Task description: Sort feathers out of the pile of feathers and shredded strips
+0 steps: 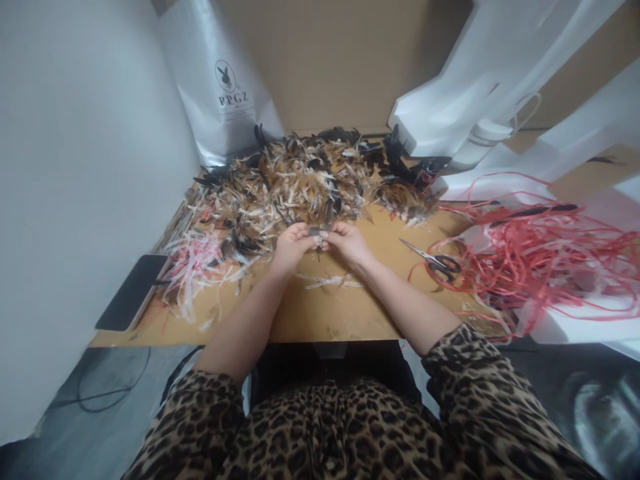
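Pinching something tiny here, both hands at once: the left hand [291, 245] and the right hand [349, 241] meet over the front of the table [310, 327], fingertips nearly together. Thumbs and fingers are closed down on a small dark bit [324, 232] that sits right between them, just in front of the feather pile [305, 180]. Lookwise it's a greyish-brown, narrow little thing, lying more or less crosswise from one hand to the other. Honestly it's mostly covered by fingers and kinda blurry, so I can't tell if it's a feather or a few bunched up.

The pile behind is a shaggy heap: rusty brown and tan feathers, lots of pale, whitish ends poking every which way, plus glossy black ones along the back edge and on the right. Looks pretty fluffy tbh.

A few thin white strips [333, 281] lie on the wood between the forearms. Off to the left there's a pink and white tangle of strips [193, 263] with a dark-screened phone [133, 293] just beside it. On the right, black-handled scissors [434, 261] lie next to a big messy heap of reddish-pink ribbon [545, 253].
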`<state>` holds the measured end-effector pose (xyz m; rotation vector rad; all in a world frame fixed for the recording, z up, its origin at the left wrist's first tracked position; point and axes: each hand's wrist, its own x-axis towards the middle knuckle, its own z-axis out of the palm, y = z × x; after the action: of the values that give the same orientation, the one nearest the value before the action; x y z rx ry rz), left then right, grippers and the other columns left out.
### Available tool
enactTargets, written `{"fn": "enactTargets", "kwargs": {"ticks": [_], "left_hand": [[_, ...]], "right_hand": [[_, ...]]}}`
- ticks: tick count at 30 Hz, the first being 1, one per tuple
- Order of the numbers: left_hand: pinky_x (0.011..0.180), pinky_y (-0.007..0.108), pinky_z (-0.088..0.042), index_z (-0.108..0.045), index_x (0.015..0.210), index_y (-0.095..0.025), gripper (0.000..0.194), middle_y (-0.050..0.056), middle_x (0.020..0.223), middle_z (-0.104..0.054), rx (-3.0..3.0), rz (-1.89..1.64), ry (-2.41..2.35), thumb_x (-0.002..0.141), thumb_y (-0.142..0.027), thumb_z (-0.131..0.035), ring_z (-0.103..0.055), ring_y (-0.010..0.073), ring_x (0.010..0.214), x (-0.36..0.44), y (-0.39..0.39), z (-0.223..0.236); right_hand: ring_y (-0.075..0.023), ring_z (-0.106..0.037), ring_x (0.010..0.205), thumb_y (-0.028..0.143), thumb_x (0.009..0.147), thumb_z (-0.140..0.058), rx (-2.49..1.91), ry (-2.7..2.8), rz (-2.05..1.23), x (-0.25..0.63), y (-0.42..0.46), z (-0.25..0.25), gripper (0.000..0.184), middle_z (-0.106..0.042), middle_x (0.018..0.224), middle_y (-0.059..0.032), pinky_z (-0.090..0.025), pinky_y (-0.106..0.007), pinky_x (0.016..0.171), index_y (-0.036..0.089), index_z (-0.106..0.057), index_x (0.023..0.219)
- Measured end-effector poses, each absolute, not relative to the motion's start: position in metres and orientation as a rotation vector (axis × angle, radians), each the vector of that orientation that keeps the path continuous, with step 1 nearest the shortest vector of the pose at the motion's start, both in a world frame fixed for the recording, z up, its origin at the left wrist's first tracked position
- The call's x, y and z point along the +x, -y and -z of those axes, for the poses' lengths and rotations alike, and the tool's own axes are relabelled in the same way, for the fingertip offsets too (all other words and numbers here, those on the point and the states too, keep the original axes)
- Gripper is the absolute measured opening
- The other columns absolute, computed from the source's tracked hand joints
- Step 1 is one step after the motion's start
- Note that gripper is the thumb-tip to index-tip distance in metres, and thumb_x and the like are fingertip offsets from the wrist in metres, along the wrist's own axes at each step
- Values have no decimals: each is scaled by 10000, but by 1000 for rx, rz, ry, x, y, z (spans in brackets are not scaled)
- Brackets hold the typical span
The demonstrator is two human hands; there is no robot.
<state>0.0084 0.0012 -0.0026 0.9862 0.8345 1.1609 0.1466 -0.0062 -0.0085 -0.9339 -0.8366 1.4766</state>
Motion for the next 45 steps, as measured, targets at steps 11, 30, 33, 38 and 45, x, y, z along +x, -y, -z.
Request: {"fn": "enactTargets", "kwargs": {"ticks": [11,30,33,38,45], "left_hand": [[516,194,-415,-670,745,-118,251,18,633,-668,1189,-1030,-986,615,-295,-793,-559,71,525,3,0,2],[506,195,-404,-618,723,-139,276,-22,552,-588,1228,-1048,-947,613,-323,-791,-495,62,487,7,4,0],[499,198,-403,-606,705,-147,281,-24,536,-580,1247,-1049,-968,597,-316,-803,-497,68,481,8,5,0],[511,205,-423,-635,791,-150,281,-9,581,-611,1249,-1128,-1021,635,-333,-782,-528,80,509,10,5,1],[525,212,-423,-662,872,-140,263,-2,614,-623,1305,-1170,-1047,683,-303,-743,-536,82,522,10,5,8]], "right_hand": [[-69,-496,454,401,465,-880,-977,899,-1344,147,9,3,422,-581,483,57,-394,-217,497,178,-536,569],[-74,-436,483,456,522,-844,-1035,981,-1315,149,10,4,412,-552,503,55,-322,-228,517,182,-543,584],[-84,-443,524,456,568,-813,-1096,1097,-1208,151,11,2,377,-556,539,48,-328,-232,538,184,-552,583],[-95,-436,527,443,600,-777,-1138,1214,-1052,173,6,-16,342,-530,549,36,-331,-239,530,186,-552,590],[-81,-389,460,286,700,-667,-1458,1024,-431,280,-10,-35,231,-496,521,33,-316,-242,483,182,-505,572]]}}
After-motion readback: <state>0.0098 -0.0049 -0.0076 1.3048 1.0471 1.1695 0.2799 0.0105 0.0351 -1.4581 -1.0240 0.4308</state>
